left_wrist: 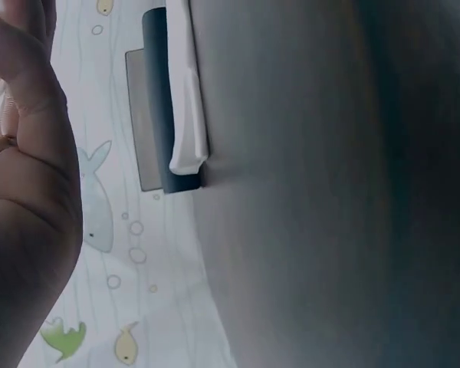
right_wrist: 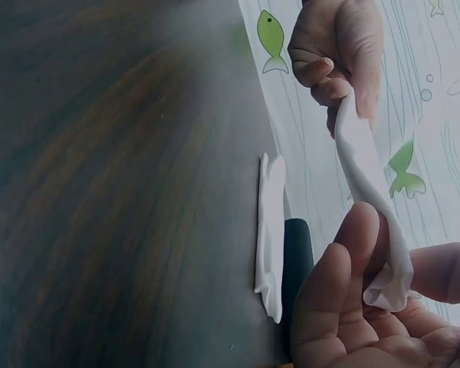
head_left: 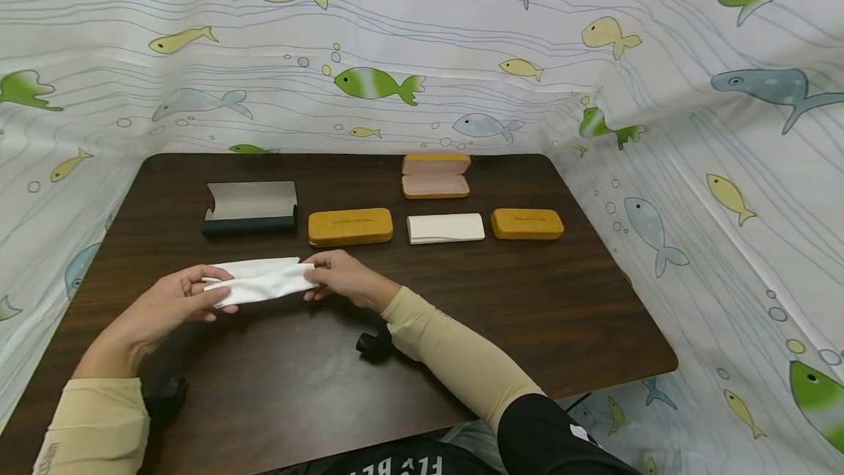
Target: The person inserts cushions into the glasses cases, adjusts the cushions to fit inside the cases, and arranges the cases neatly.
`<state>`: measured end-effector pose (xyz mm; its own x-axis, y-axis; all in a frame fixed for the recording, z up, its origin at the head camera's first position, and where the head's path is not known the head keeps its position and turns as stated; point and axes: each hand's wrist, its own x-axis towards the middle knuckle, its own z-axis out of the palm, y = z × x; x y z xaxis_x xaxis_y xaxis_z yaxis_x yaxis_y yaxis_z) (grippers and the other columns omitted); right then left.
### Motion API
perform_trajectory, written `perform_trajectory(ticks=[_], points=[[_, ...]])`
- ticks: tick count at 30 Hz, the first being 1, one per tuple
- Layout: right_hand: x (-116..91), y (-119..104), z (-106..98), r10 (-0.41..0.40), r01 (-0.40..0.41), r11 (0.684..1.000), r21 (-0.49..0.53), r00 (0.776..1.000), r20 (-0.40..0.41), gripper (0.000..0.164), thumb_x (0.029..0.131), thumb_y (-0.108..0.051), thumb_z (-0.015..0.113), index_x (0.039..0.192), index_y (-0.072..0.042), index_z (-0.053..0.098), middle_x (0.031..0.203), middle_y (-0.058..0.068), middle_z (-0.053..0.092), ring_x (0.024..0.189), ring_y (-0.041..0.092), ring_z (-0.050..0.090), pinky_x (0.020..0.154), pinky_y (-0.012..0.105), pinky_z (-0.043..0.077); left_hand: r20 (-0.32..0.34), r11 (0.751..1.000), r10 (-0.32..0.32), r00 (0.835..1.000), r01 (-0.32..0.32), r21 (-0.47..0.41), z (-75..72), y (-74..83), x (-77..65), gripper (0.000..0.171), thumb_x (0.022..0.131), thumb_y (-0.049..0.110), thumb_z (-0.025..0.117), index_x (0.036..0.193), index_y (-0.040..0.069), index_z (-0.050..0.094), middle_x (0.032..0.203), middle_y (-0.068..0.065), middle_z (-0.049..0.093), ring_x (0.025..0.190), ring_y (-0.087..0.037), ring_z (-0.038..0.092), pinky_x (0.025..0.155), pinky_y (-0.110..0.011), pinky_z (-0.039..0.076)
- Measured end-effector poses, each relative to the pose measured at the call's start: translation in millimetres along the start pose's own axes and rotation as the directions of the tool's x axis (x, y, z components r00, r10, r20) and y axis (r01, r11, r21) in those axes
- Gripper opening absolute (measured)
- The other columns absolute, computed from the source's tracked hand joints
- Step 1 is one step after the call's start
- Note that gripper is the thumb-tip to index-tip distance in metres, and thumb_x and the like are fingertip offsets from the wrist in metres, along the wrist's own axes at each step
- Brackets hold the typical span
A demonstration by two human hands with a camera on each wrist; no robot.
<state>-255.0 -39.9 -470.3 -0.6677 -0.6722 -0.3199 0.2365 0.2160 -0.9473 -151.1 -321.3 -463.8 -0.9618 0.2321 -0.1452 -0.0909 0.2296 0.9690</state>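
Both hands hold a folded white cloth (head_left: pixel 267 287) stretched between them above the table's left half. The left hand (head_left: pixel 174 297) pinches its left end between thumb and fingers. At the other end, the right hand (head_left: pixel 347 277) grips the cloth's corner with thumb and fingertips. The right wrist view shows the held cloth (right_wrist: pixel 368 176) hanging in a narrow, slightly twisted strip. Behind it, a second folded white cloth (right_wrist: pixel 271 238) lies on the table along the front of a dark glasses case (head_left: pixel 250 225), whose grey-lined lid stands raised.
Beyond the hands sit a closed yellow glasses case (head_left: pixel 350 226), a flat white folded piece (head_left: pixel 445 229) and another closed yellow case (head_left: pixel 527 223). An opened yellow case with pink lining (head_left: pixel 436 185) stands at the table's back edge. A fish-patterned curtain (head_left: pixel 395 35) surrounds the brown table (head_left: pixel 527 321).
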Motion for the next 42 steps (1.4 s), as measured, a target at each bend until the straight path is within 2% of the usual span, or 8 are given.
perform_trajectory(ticks=[8,13,19,28,34,36,39,42], points=[[-2.4,0.5,-12.8,0.001,0.000,0.999,0.038,1.000,-0.031,0.026,0.103,-0.004,0.055,0.125,0.005,0.066,0.089,0.008,0.067,0.068,0.014,0.068,0.063,0.024,0.055,0.009,0.987,0.022,1.000,-0.020,-0.159,8.7,-0.5,9.5,0.020,0.103,0.002,0.058,0.116,0.017,0.062,0.096,-0.007,0.074,0.091,-0.018,0.075,0.076,-0.029,0.061],[-5.2,-1.9,-23.0,0.002,0.000,0.999,0.049,0.999,-0.039,0.026,0.105,-0.006,0.054,0.126,0.007,0.063,0.090,0.008,0.064,0.069,0.015,0.068,0.064,0.023,0.055,-0.004,0.987,-0.002,1.000,0.001,-0.159,13.3,1.9,15.1,0.016,0.104,0.006,0.057,0.117,0.016,0.062,0.102,-0.003,0.071,0.092,-0.018,0.075,0.077,-0.028,0.060],[-8.7,-6.4,-35.4,-0.004,0.007,0.998,0.058,0.999,-0.054,0.026,0.106,-0.007,0.053,0.124,0.009,0.062,0.089,0.008,0.065,0.070,0.015,0.068,0.064,0.024,0.054,-0.005,0.991,-0.027,1.000,0.026,-0.133,18.5,8.8,22.5,0.019,0.106,0.016,0.056,0.123,0.007,0.058,0.114,-0.004,0.062,0.096,-0.018,0.074,0.081,-0.028,0.060],[-12.0,-7.8,-46.9,-0.023,0.025,0.998,0.051,0.999,-0.048,0.021,0.105,-0.006,0.054,0.116,0.010,0.062,0.087,0.007,0.064,0.071,0.014,0.067,0.065,0.024,0.053,-0.003,0.967,-0.001,1.000,0.000,-0.254,28.1,14.7,34.6,0.013,0.106,0.012,0.056,0.118,0.007,0.059,0.109,-0.001,0.068,0.098,-0.019,0.074,0.081,-0.028,0.059],[-14.5,-5.7,-58.3,-0.007,0.012,0.997,0.070,0.998,-0.066,0.023,0.105,-0.009,0.055,0.121,0.008,0.061,0.090,0.007,0.064,0.071,0.014,0.067,0.065,0.024,0.053,0.015,0.946,0.006,1.000,-0.001,-0.325,34.5,19.7,44.3,0.012,0.105,0.009,0.056,0.116,0.007,0.060,0.108,-0.002,0.067,0.097,-0.016,0.074,0.081,-0.028,0.059],[-15.7,-5.5,-62.5,-0.004,0.009,0.997,0.075,0.997,-0.074,0.020,0.106,-0.010,0.055,0.117,0.006,0.062,0.090,0.007,0.064,0.071,0.015,0.067,0.065,0.024,0.053,0.022,0.935,0.013,1.000,-0.004,-0.356,37.1,20.5,47.9,0.012,0.105,0.007,0.055,0.116,0.007,0.060,0.108,-0.003,0.067,0.097,-0.016,0.074,0.082,-0.028,0.059],[-16.8,-4.7,-68.4,-0.006,0.012,0.997,0.072,0.997,-0.082,0.014,0.106,-0.011,0.055,0.102,0.001,0.062,0.088,0.006,0.062,0.072,0.015,0.068,0.066,0.023,0.053,0.032,0.917,0.021,0.999,-0.007,-0.398,41.5,21.2,52.9,0.013,0.105,0.004,0.055,0.116,0.008,0.060,0.108,-0.004,0.066,0.096,-0.016,0.074,0.082,-0.028,0.059],[-18.8,-4.2,-73.9,-0.005,0.010,0.998,0.066,0.997,-0.083,0.018,0.106,-0.012,0.055,0.090,-0.003,0.058,0.085,0.006,0.059,0.074,0.015,0.068,0.068,0.024,0.053,0.040,0.910,0.017,0.999,0.001,-0.415,45.5,22.2,56.9,0.013,0.104,0.004,0.055,0.114,0.009,0.061,0.108,-0.005,0.065,0.095,-0.017,0.074,0.082,-0.029,0.059]])
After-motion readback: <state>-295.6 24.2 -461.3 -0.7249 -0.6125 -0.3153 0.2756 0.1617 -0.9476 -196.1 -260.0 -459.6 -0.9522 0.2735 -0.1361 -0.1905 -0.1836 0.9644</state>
